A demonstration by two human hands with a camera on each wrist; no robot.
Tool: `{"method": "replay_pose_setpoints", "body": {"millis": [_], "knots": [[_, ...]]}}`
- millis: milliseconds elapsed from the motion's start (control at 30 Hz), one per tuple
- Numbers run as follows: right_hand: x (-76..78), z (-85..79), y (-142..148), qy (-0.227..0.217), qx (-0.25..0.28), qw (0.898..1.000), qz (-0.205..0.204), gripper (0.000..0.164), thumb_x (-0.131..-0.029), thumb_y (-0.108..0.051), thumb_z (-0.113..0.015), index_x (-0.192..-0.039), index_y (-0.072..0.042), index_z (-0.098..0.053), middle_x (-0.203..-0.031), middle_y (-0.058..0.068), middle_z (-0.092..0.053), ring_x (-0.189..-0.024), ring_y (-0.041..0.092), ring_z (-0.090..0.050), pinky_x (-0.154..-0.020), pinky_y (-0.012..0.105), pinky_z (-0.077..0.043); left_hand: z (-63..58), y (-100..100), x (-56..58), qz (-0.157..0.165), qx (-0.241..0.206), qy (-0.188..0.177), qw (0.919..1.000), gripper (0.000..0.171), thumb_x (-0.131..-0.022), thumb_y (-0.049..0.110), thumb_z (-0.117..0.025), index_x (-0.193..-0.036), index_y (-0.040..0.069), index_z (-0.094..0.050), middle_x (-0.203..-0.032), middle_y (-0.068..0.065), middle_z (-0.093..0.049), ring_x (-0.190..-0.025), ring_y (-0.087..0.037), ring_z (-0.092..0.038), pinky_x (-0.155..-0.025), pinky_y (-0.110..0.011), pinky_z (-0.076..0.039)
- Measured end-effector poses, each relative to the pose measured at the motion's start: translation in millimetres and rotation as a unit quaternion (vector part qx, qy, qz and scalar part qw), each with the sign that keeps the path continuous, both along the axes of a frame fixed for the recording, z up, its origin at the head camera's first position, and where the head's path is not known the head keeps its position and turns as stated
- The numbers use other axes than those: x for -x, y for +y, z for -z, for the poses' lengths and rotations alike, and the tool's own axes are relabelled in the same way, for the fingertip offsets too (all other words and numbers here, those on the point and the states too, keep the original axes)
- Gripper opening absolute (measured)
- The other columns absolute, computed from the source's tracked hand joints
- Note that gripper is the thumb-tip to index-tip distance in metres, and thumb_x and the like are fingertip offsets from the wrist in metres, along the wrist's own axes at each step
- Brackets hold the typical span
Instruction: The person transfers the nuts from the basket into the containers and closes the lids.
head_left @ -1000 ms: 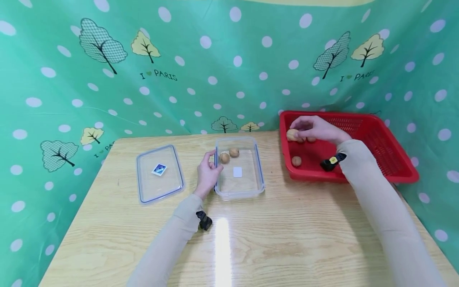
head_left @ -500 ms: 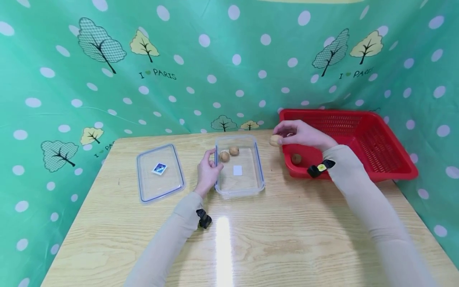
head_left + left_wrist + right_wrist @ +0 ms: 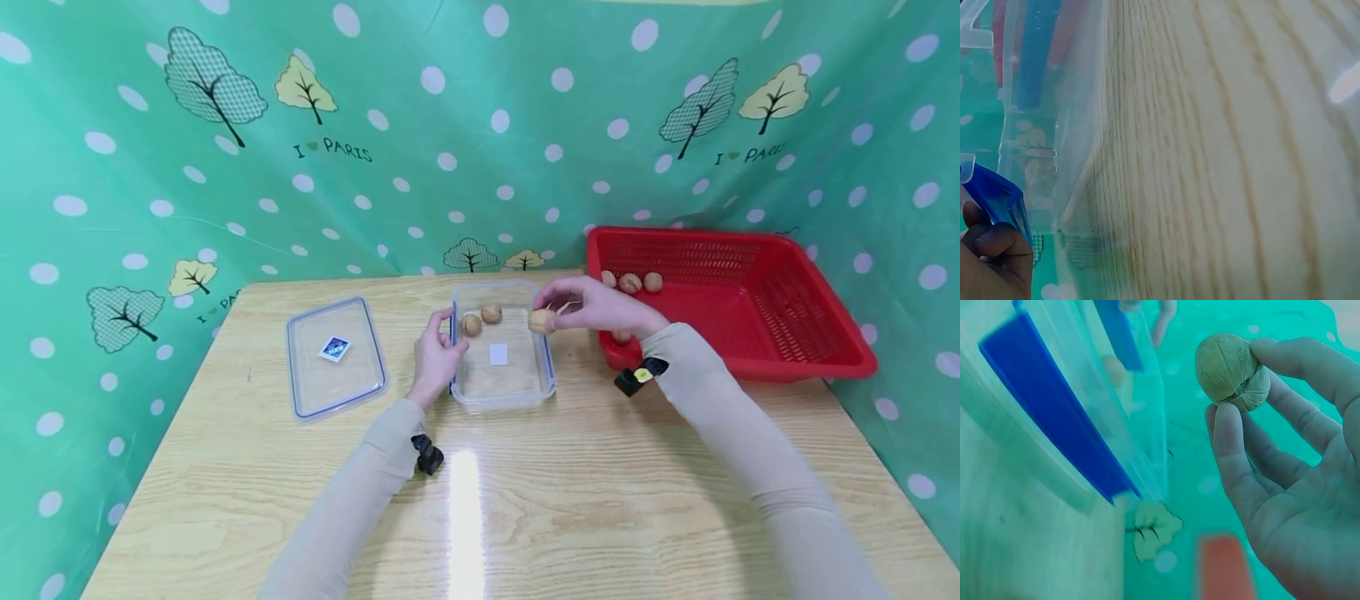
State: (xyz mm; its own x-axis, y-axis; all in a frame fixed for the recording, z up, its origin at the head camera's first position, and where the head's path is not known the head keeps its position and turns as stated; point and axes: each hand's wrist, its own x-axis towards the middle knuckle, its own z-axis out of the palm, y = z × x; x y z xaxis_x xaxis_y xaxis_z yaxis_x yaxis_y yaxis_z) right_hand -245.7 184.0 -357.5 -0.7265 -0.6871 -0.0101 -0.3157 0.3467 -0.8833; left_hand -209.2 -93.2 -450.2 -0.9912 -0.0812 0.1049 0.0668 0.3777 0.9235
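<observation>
A walnut (image 3: 542, 322) is pinched between the thumb and fingertips of my right hand (image 3: 600, 308), at the right rim of a clear plastic food container (image 3: 502, 387). The right wrist view shows this walnut (image 3: 1229, 372) closely, with a dark seam along its shell. My left hand (image 3: 437, 360) grips the container's left side. In the left wrist view its curled fingers (image 3: 1004, 244) lie against a blue latch (image 3: 997, 197). Two walnuts (image 3: 471, 325) rest inside the container, near its back left corner, beside a white square on the bottom.
Right of the container stands a red plastic basket (image 3: 750, 367) with several walnuts (image 3: 630, 283) along its left side. A clear lid with a blue seal (image 3: 337, 398) lies on the wooden table (image 3: 570, 500) at left. A green patterned cloth (image 3: 420, 150) hangs behind.
My right hand has carried the walnut left, out of the red basket and across to the container's right rim. My left hand stays in place on the container.
</observation>
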Motion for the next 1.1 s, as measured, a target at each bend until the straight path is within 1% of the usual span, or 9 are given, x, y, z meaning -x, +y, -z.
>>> {"method": "replay_pose_setpoints", "body": {"millis": [133, 267, 367, 500, 633, 767, 967, 1100], "knots": [[-2.1, 9.7, -13.6, 0.002, 0.003, 1.0, -0.028, 0.029, -0.088, -0.011, -0.07, -0.115, -0.004, -0.062, -0.112, 0.009, -0.062, -0.103, 0.027, -0.057, -0.09, 0.038, -0.049, -0.4, 0.2, 1.0, 0.002, -0.001, 0.0, 1.0, 0.058, -0.083, -0.002, -0.064, -0.138, 0.009, -0.049, -0.055, 0.004, -0.041, -0.046, -0.009, -0.036, -0.041, -0.021, -0.03], [-4.1, 19.3, -25.5, 0.006, 0.001, 0.999, -0.043, 0.027, -0.087, -0.01, -0.07, -0.113, -0.005, -0.063, -0.111, 0.007, -0.061, -0.102, 0.026, -0.057, -0.09, 0.041, -0.048, -0.8, 0.6, 1.0, 0.002, -0.002, -0.005, 1.0, 0.059, -0.083, -0.002, -0.064, -0.138, 0.009, -0.049, -0.055, 0.004, -0.041, -0.046, -0.009, -0.036, -0.042, -0.021, -0.03], [-8.0, 24.3, -35.1, 0.004, 0.0, 0.999, -0.053, 0.027, -0.087, -0.009, -0.07, -0.113, -0.004, -0.063, -0.111, 0.007, -0.06, -0.102, 0.025, -0.057, -0.09, 0.041, -0.049, -0.5, 0.8, 1.1, 0.001, 0.0, -0.004, 1.0, 0.059, -0.082, -0.003, -0.064, -0.138, 0.008, -0.049, -0.055, 0.005, -0.04, -0.046, -0.008, -0.036, -0.042, -0.021, -0.03], [-13.0, 32.7, -49.1, -0.001, 0.005, 0.997, -0.078, 0.026, -0.087, -0.007, -0.07, -0.112, -0.002, -0.063, -0.108, 0.007, -0.062, -0.1, 0.024, -0.058, -0.087, 0.038, -0.05, 0.0, 0.6, 1.3, -0.001, 0.0, 0.001, 1.0, 0.058, -0.082, -0.003, -0.064, -0.137, 0.008, -0.05, -0.055, 0.005, -0.04, -0.046, -0.008, -0.036, -0.042, -0.021, -0.03], [-17.0, 42.4, -61.7, -0.01, 0.01, 0.995, -0.103, 0.025, -0.086, -0.004, -0.07, -0.11, -0.001, -0.063, -0.106, 0.006, -0.063, -0.097, 0.025, -0.059, -0.085, 0.04, -0.051, 0.2, 0.5, 1.1, 0.002, 0.0, 0.003, 1.0, 0.057, -0.082, -0.003, -0.064, -0.136, 0.007, -0.05, -0.055, 0.004, -0.041, -0.045, -0.009, -0.036, -0.042, -0.021, -0.03], [-20.9, 49.0, -71.8, -0.014, 0.005, 0.994, -0.111, 0.025, -0.086, -0.004, -0.069, -0.11, -0.001, -0.064, -0.106, 0.005, -0.063, -0.097, 0.025, -0.059, -0.085, 0.04, -0.051, 0.2, 0.6, 0.9, 0.004, 0.003, 0.003, 1.0, 0.057, -0.082, -0.003, -0.064, -0.136, 0.008, -0.05, -0.055, 0.004, -0.041, -0.046, -0.009, -0.036, -0.042, -0.021, -0.03], [-24.8, 57.7, -86.3, -0.02, -0.013, 0.993, -0.118, 0.026, -0.086, -0.005, -0.069, -0.111, -0.002, -0.064, -0.104, 0.003, -0.063, -0.097, 0.024, -0.059, -0.085, 0.032, -0.051, -0.2, 0.9, 0.6, -0.002, 0.006, 0.004, 1.0, 0.056, -0.081, -0.003, -0.064, -0.134, 0.01, -0.051, -0.055, 0.004, -0.041, -0.047, -0.008, -0.037, -0.043, -0.021, -0.03], [-25.4, 63.2, -93.4, -0.026, -0.025, 0.992, -0.119, 0.024, -0.087, -0.006, -0.069, -0.11, -0.004, -0.064, -0.103, 0.002, -0.064, -0.098, 0.022, -0.06, -0.086, 0.03, -0.05, -0.3, 0.8, 0.7, -0.002, 0.014, 0.004, 0.9999, 0.056, -0.082, -0.003, -0.063, -0.135, 0.009, -0.05, -0.056, 0.004, -0.04, -0.047, -0.008, -0.036, -0.043, -0.021, -0.03]]}}
